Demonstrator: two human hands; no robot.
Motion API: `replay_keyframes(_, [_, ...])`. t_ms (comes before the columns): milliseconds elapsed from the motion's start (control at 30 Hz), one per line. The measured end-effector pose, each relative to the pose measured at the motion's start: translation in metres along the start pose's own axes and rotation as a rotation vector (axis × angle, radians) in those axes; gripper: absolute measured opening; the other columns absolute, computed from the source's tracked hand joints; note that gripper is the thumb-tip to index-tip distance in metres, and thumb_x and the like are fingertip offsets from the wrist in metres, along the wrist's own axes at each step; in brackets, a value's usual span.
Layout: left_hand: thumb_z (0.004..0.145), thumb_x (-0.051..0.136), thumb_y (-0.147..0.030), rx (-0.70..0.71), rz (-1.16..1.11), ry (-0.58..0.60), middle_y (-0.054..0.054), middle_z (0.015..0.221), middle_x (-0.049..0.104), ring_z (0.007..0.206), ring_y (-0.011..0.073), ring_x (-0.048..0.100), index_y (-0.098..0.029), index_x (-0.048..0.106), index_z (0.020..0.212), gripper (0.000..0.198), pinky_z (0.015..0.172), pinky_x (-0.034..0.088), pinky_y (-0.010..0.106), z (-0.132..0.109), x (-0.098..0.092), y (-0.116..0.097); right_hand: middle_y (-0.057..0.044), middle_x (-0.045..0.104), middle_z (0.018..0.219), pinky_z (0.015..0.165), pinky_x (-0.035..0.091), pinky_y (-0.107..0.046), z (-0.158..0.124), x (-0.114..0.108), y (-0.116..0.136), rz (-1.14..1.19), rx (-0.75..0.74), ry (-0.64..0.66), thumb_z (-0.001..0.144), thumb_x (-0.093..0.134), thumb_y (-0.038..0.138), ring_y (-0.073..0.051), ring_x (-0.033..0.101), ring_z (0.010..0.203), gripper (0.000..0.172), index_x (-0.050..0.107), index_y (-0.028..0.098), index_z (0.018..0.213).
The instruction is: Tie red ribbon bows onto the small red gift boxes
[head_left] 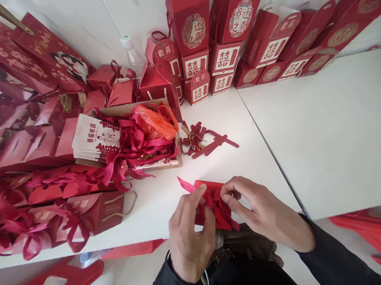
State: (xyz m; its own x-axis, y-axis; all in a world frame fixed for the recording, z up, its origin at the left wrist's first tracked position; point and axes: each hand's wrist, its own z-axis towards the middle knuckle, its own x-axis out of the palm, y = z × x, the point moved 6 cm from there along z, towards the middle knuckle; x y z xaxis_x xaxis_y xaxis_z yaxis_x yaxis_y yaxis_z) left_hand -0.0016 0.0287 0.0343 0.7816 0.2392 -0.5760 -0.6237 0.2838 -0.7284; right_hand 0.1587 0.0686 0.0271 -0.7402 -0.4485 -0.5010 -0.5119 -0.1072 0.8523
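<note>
A small red gift box (204, 183) sits at the table's front edge, close to my body. Across its top lies a red ribbon (217, 203) formed into a bow, with one pink tail (186, 184) sticking out to the upper left. My left hand (192, 230) pinches the bow's left side between thumb and fingers. From the right, my right hand (254, 201) grips the ribbon's other side, fingertips pressed together. Both hands partly cover the box.
A cardboard carton (179, 149) holds ribbons, printed cards (95, 137) and an orange plastic bag (155, 121). Dark red strips (210, 143) lie beside it. Finished boxes with bows (75, 218) fill the left; stacked red boxes (192, 30) and a plastic bottle (132, 53) stand by the wall.
</note>
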Motion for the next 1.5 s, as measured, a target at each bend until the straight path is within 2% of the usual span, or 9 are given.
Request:
replay_keyframes(133, [0.091, 0.058, -0.002, -0.009, 0.035, -0.019, -0.001, 0.081, 0.062, 0.068, 0.0108, 0.058, -0.021, 0.061, 0.126, 0.04, 0.067, 0.053, 0.021, -0.003, -0.002, 0.002, 0.0, 0.063, 0.089, 0.052, 0.039, -0.029, -0.003, -0.005, -0.005, -0.075, 0.024, -0.028, 0.109, 0.044, 0.037, -0.017, 0.058, 0.073, 0.021, 0.056, 0.026, 0.095])
replay_keyframes(233, [0.091, 0.058, -0.002, -0.008, 0.057, -0.025, -0.002, 0.08, 0.062, 0.066, 0.01, 0.057, -0.02, 0.062, 0.124, 0.038, 0.066, 0.052, 0.02, -0.005, -0.003, 0.002, 0.0, 0.064, 0.088, 0.05, 0.038, -0.029, -0.004, -0.007, -0.007, -0.099, 0.038, -0.041, 0.109, 0.044, 0.037, -0.017, 0.057, 0.072, 0.021, 0.056, 0.026, 0.096])
replay_keyframes(433, [0.091, 0.057, -0.002, -0.022, 0.097, -0.068, 0.0, 0.084, 0.064, 0.068, 0.0107, 0.059, -0.02, 0.065, 0.116, 0.031, 0.067, 0.051, 0.022, -0.007, -0.005, 0.001, 0.0, 0.065, 0.087, 0.054, 0.042, -0.029, -0.005, -0.007, -0.008, -0.113, 0.022, -0.11, 0.108, 0.045, 0.034, -0.017, 0.058, 0.072, 0.018, 0.056, 0.026, 0.096])
replay_keyframes(700, [0.091, 0.059, -0.008, 0.021, 0.111, 0.032, 0.004, 0.097, 0.07, 0.088, 0.0193, 0.059, -0.019, 0.059, 0.131, 0.041, 0.08, 0.051, 0.033, -0.01, 0.001, -0.001, 0.002, 0.066, 0.095, 0.072, 0.049, -0.029, -0.007, -0.005, 0.004, -0.084, -0.069, -0.126, 0.1, 0.052, 0.02, -0.016, 0.058, 0.08, 0.008, 0.056, 0.027, 0.098])
replay_keyframes(867, [0.091, 0.058, -0.004, 0.014, 0.072, 0.004, 0.003, 0.093, 0.068, 0.086, 0.0182, 0.057, -0.019, 0.059, 0.128, 0.04, 0.078, 0.05, 0.031, -0.011, 0.002, -0.002, 0.003, 0.065, 0.092, 0.07, 0.05, -0.027, -0.004, -0.002, 0.008, -0.046, -0.072, -0.133, 0.098, 0.054, 0.016, -0.014, 0.059, 0.076, 0.012, 0.055, 0.028, 0.099])
replay_keyframes(1033, [0.093, 0.055, -0.006, -0.047, 0.078, 0.013, 0.0, 0.084, 0.063, 0.078, 0.0166, 0.057, -0.021, 0.059, 0.126, 0.037, 0.075, 0.05, 0.03, -0.011, 0.0, 0.003, 0.001, 0.067, 0.093, 0.063, 0.05, -0.026, -0.006, -0.008, 0.0, -0.04, -0.006, -0.174, 0.103, 0.054, 0.027, -0.015, 0.061, 0.075, 0.008, 0.061, 0.029, 0.105])
replay_keyframes(1200, [0.095, 0.054, -0.009, -0.111, 0.031, 0.022, -0.001, 0.083, 0.061, 0.077, 0.0154, 0.057, -0.023, 0.059, 0.126, 0.034, 0.072, 0.05, 0.028, -0.012, -0.001, 0.009, -0.001, 0.066, 0.1, 0.064, 0.052, -0.026, -0.006, -0.007, -0.002, -0.032, -0.002, -0.126, 0.106, 0.052, 0.032, -0.016, 0.063, 0.082, 0.016, 0.065, 0.03, 0.115])
replay_keyframes(1367, [0.097, 0.054, -0.009, -0.075, 0.018, 0.015, 0.0, 0.086, 0.065, 0.079, 0.0149, 0.058, -0.022, 0.061, 0.123, 0.031, 0.073, 0.05, 0.027, -0.011, 0.0, 0.006, 0.001, 0.065, 0.095, 0.071, 0.05, -0.028, -0.006, -0.005, 0.0, -0.037, -0.021, -0.102, 0.105, 0.053, 0.032, -0.015, 0.06, 0.081, 0.012, 0.062, 0.027, 0.099])
replay_keyframes(1500, [0.097, 0.053, -0.008, -0.112, -0.027, -0.02, 0.0, 0.088, 0.068, 0.08, 0.0142, 0.06, -0.023, 0.065, 0.117, 0.028, 0.073, 0.051, 0.026, -0.012, -0.002, 0.009, 0.002, 0.062, 0.083, 0.057, 0.042, -0.028, -0.005, -0.005, -0.003, 0.012, 0.073, -0.13, 0.107, 0.05, 0.041, -0.015, 0.054, 0.071, 0.02, 0.06, 0.027, 0.096])
